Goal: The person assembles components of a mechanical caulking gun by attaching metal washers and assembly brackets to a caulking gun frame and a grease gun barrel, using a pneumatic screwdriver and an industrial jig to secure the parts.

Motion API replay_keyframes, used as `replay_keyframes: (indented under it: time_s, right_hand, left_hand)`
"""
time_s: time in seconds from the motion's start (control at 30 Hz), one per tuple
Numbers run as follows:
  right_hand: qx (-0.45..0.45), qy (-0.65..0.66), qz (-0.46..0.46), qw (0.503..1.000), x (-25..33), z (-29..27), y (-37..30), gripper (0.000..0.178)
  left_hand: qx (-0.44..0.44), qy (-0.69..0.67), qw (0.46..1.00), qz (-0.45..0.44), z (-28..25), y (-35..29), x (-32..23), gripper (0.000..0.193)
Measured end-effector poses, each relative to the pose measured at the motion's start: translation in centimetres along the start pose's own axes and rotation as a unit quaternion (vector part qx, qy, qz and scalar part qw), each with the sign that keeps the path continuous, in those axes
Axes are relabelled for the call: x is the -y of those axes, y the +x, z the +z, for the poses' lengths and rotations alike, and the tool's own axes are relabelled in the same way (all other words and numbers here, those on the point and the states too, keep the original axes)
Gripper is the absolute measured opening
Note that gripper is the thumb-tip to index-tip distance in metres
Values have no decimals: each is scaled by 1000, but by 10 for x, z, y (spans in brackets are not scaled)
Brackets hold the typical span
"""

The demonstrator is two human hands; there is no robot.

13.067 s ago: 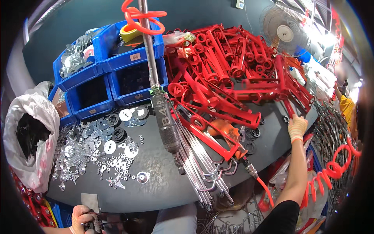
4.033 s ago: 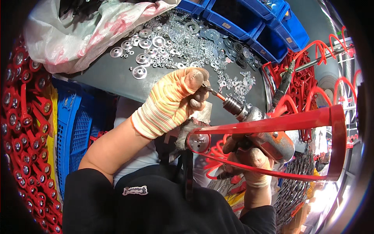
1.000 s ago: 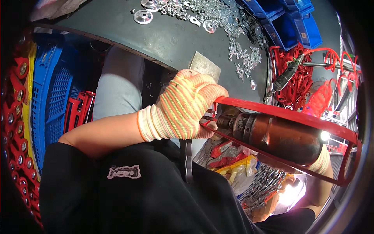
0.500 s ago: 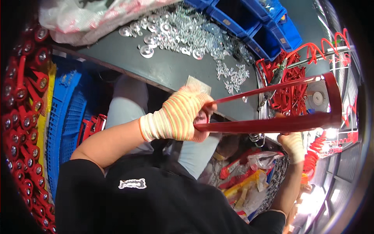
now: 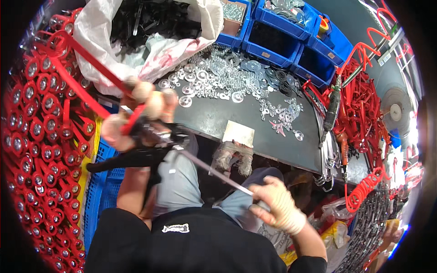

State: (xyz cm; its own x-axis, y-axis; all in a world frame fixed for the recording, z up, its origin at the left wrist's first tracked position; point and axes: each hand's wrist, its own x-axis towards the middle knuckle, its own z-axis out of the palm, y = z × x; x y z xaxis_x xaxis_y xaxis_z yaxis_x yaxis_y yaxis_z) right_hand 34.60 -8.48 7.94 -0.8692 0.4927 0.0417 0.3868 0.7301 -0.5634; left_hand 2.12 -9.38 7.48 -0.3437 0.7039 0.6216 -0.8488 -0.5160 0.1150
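Close to the pile on the left, my left hand (image 5: pixel 152 102) is blurred, its fingers closed round a red metal frame (image 5: pixel 79 88) that looks like part of a caulking gun. Black parts (image 5: pixel 132 159) hang below that hand, against the frame's end; motion blur hides how they join. A thin metal rod (image 5: pixel 214 170) slants from these black parts down to my right hand (image 5: pixel 275 204). That hand wears a pale glove, and its fingers are closed on the rod's end above my right thigh.
Loose washers and springs (image 5: pixel 236 77) cover the dark bench, behind a small plate fixture (image 5: pixel 239 133) at its edge. A white sack (image 5: pixel 211 22) of black parts and blue bins (image 5: pixel 273 52) stand behind. Red assemblies (image 5: pixel 41 168) are stacked left; a power screwdriver (image 5: pixel 333 107) hangs right.
The red frame has swung from the right over to the left with my left hand. Black parts now show at its end. My right hand has come nearer and now holds the rod.
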Motion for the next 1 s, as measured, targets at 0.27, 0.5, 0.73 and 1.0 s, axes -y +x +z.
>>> replay_keyframes:
  time_s: [0.27, 0.5, 0.73, 1.0]
  right_hand:
    - [-239, 571, 65, 782, 11, 69, 15, 29]
    - [-294, 565, 158, 755, 16, 77, 31, 33]
    - [-300, 539, 222, 756, 21, 76, 29, 33]
    - [-321, 520, 241, 754, 30, 78, 20, 33]
  left_hand:
    - [-115, 183, 926, -310, -3, 12, 55, 30]
    - [144, 927, 300, -173, -107, 60, 5, 18]
    - [219, 903, 333, -161, -106, 68, -10, 23]
    - [8, 828, 494, -264, -97, 86, -11, 20]
